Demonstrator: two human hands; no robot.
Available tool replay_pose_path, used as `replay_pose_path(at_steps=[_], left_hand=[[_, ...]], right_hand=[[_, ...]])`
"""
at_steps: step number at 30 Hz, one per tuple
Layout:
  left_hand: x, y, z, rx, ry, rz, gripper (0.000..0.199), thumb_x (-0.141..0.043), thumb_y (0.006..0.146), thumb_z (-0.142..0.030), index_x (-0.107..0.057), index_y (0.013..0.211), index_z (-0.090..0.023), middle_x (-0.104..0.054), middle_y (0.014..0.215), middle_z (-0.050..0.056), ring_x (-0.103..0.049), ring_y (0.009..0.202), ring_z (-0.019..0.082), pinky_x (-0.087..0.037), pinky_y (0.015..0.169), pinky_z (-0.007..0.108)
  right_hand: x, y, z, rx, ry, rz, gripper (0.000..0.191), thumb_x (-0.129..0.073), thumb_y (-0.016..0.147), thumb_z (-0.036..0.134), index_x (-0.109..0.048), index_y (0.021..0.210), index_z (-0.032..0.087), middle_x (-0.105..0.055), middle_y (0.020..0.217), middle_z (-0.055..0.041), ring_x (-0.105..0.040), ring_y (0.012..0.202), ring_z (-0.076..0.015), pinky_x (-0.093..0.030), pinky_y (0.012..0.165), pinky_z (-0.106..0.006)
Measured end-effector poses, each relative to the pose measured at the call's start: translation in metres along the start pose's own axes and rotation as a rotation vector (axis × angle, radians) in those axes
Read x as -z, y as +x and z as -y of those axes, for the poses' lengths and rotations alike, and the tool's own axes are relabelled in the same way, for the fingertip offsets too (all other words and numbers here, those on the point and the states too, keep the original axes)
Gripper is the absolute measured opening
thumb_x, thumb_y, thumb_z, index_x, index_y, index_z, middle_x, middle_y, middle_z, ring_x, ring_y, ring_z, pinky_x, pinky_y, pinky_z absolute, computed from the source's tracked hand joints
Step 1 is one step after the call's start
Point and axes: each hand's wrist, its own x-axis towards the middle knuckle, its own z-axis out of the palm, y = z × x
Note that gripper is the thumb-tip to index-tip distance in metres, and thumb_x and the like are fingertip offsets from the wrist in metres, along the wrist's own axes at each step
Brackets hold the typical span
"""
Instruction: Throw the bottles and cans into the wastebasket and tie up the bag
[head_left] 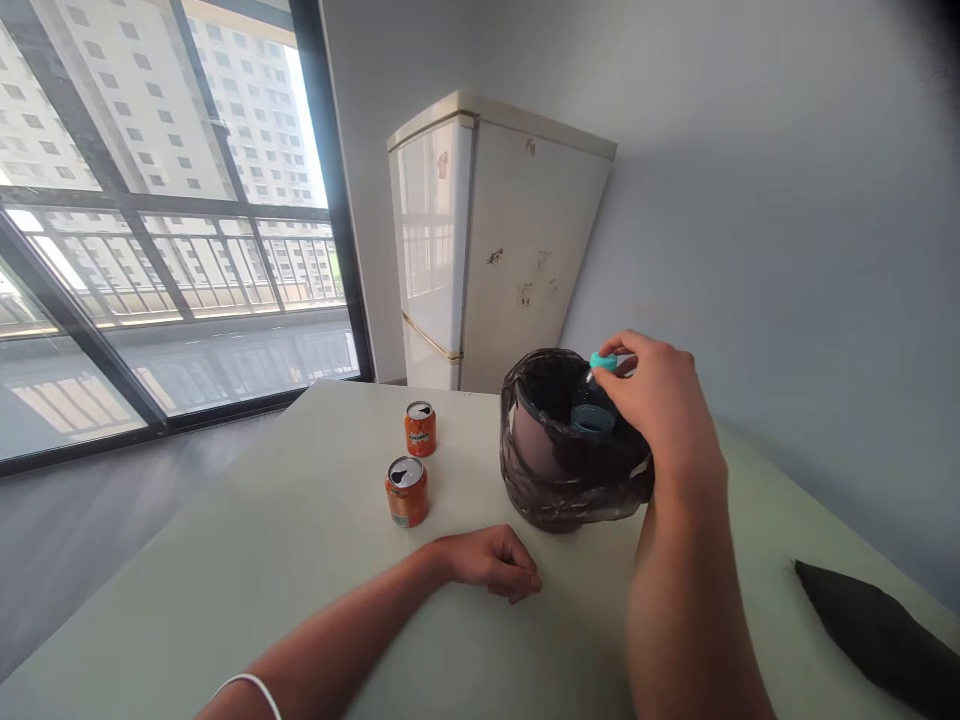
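My right hand (651,385) grips a clear plastic bottle (592,400) by its teal cap, thumb and fingers pinched around it. The bottle hangs upright inside the mouth of a trash bin (541,445), its lower part hidden by the rim. A dark, thin plastic bag lines the bin and folds down over its outside. On the table in front of the bin rests my left hand (491,562), fingers curled into a loose fist with nothing showing in it. Two opened orange drink cans, a nearer can (407,495) and a farther can (421,432), stand upright to the left of the bin.
The pale table (300,560) extends under both arms. At its right edge lies a dark, flat, pointed object (877,625) whose kind I cannot tell. Behind the table stands a white refrigerator (517,240) with worn patches. Large sliding windows (187,220) fill the left side.
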Motion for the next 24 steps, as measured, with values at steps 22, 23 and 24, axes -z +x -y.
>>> replay_pose_path(at_steps=[22,23,24], left_hand=[[0.0,0.0002,-0.0016,-0.014,-0.001,0.007,0.05,-0.067,0.095,-0.052,-0.06,0.064,-0.014,-0.046,0.055,-0.002,-0.036,0.05,0.008,-0.027,0.05,0.026],[0.0001,0.0003,-0.0014,-0.015,0.0,0.008,0.05,-0.068,0.094,-0.053,-0.06,0.064,-0.014,-0.047,0.054,-0.002,-0.036,0.05,0.008,-0.028,0.05,0.026],[0.0002,0.0003,-0.0012,-0.017,0.001,0.008,0.05,-0.067,0.095,-0.053,-0.06,0.063,-0.014,-0.046,0.054,-0.002,-0.036,0.05,0.008,-0.028,0.05,0.026]], right_hand=[[-0.0048,0.0034,-0.0061,-0.054,-0.092,0.254,0.025,-0.061,0.088,0.024,-0.083,0.099,0.029,-0.078,0.086,-0.0026,-0.068,0.083,-0.0219,-0.046,0.069,-0.031],[-0.0058,0.0036,-0.0068,-0.048,-0.096,0.268,0.026,-0.061,0.088,0.024,-0.083,0.101,0.029,-0.078,0.088,-0.0025,-0.069,0.084,-0.0218,-0.046,0.07,-0.031],[-0.0067,0.0038,-0.0075,-0.039,-0.097,0.279,0.027,-0.061,0.088,0.023,-0.082,0.104,0.03,-0.079,0.089,-0.0023,-0.069,0.085,-0.0219,-0.047,0.072,-0.031]])
